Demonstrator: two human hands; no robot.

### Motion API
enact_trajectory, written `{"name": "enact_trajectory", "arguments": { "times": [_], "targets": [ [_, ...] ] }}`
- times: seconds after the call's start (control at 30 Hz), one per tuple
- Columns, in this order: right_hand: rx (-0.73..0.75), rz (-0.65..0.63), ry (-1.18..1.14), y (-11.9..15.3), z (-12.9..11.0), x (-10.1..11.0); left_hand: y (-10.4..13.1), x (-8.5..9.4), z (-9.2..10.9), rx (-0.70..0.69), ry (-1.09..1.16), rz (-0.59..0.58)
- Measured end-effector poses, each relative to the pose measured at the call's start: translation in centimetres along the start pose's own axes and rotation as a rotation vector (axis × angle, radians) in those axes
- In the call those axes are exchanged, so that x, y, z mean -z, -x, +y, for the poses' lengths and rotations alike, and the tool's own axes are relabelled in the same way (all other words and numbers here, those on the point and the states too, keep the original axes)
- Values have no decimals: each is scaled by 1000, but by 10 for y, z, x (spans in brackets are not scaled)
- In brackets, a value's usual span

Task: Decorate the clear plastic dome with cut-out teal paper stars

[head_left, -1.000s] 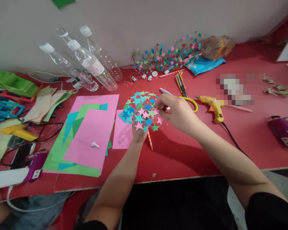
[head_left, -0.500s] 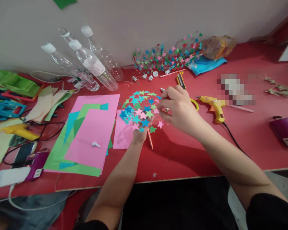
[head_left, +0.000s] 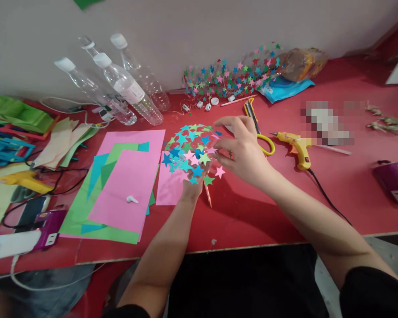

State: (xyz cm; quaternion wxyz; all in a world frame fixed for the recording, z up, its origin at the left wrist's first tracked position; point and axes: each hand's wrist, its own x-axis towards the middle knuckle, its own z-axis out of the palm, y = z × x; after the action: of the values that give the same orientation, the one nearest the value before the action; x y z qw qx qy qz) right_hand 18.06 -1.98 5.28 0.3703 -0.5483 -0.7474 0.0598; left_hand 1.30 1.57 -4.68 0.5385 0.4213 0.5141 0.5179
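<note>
A clear, rounded piece (head_left: 195, 138), covered with blue, green and pink paper stars, is above the red table in front of me. My left hand (head_left: 194, 187) grips it from below, the fingers mostly hidden behind the stars. On its right side is my right hand (head_left: 241, 143), its fingers apart and curved beside the stars; I see nothing held in them. A pink star (head_left: 220, 172) sticks out at the lower right edge. Below, a pink-and-white striped pencil (head_left: 208, 195) is partly covered by the piece. Scissors with a yellow handle (head_left: 267, 145) lie partly behind my right hand.
Right of my hands lie a yellow utility knife (head_left: 252, 115) and a yellow glue gun (head_left: 296, 148) with its cord. Coloured paper sheets (head_left: 122, 185) with a white earbud (head_left: 132, 199) are on the left. Behind stand clear bottles (head_left: 129, 90) and a star-covered clear bottle (head_left: 232, 75).
My right hand's fingers have spread from a closer pinch and drawn slightly away from the stars. The star-covered piece has shifted a little left; my left hand still holds it.
</note>
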Motion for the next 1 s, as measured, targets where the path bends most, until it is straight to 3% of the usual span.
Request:
{"name": "enact_trajectory", "arguments": {
  "times": [0.13, 0.37, 0.53, 0.83, 1.0],
  "targets": [
    [40, -86, -39, -1, -1, 14, 5, -14, 9, -72, 142, -5],
    [69, 21, -45, -1, -15, 43, 5, -19, 13, -79, 266, 18],
    [123, 18, 1, 1, -17, 35, 3, -15, 9, -64, 211, 41],
    [74, 67, 30, 1, -13, 31, -1, -5, -3, -36, 107, 84],
    [86, 29, -8, 0, -12, 29, -3, -5, -5, 15, 41, 88]
  ]
}}
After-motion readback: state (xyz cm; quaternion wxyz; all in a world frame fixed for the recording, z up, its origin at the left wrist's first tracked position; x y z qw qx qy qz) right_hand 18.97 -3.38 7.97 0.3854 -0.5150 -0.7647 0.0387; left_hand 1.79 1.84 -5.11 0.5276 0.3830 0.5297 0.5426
